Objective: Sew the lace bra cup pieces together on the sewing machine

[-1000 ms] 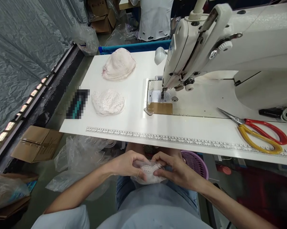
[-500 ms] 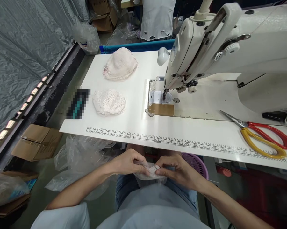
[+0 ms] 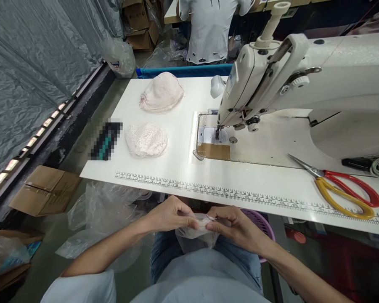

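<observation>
At six o'clock, above the lap, the left hand [image 3: 173, 214] and the right hand [image 3: 231, 223] each pinch the sheer white fabric [image 3: 200, 231] between thumb and fingers, one hand at either side of it, just off the near edge of the white table [image 3: 176, 168]. Farther out on the tabletop, red-and-yellow scissors [image 3: 343, 189] lie open toward three o'clock, while a lacy white piece [image 3: 147, 140] rests toward eleven o'clock. Beyond these, a pale pink cap-like piece [image 3: 162, 92] sits nearer twelve, the sewing machine [image 3: 271, 84] stands toward one, and past the table a person in a white shirt [image 3: 210, 31] is at twelve.
</observation>
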A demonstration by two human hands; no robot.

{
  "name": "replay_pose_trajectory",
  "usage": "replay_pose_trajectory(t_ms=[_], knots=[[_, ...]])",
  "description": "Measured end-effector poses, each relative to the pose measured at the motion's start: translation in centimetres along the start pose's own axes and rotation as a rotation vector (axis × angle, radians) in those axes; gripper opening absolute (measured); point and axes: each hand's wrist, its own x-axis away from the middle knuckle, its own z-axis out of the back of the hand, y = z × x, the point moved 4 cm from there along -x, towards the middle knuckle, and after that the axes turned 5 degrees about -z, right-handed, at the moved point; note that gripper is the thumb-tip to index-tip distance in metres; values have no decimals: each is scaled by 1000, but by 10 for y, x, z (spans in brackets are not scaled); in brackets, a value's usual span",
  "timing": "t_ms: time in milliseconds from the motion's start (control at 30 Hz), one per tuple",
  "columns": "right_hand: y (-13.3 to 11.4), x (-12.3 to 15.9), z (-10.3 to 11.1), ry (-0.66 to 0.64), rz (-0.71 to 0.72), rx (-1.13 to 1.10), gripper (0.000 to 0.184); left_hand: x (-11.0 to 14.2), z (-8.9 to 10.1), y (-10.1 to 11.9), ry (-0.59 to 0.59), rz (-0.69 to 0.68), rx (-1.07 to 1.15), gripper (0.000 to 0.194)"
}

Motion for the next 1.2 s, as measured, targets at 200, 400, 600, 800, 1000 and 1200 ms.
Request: replay_pose_trajectory(t_ms=[200,400,600,800,1000,1200], knots=[[-17,0,8,-56,-31,-87,27,2,10,12,-4,-37,-73,26],[-17,-5,3,-128,-1,-84,23,1,8,13,-162,-62,73,23],[-2,-4,-1,-178,-46,-162,20,4,7,-6,-168,11,147,22],[2,-9,-5,-195,-44,-165,20,4,8,-2,-150,19,100,17],[8,-11,-1,-156,-68,-111,21,10,12,-8,-153,34,72,24],[11,-9,-2,-162,-129,-125,22,11,9,-12,-117,24,133,23]])
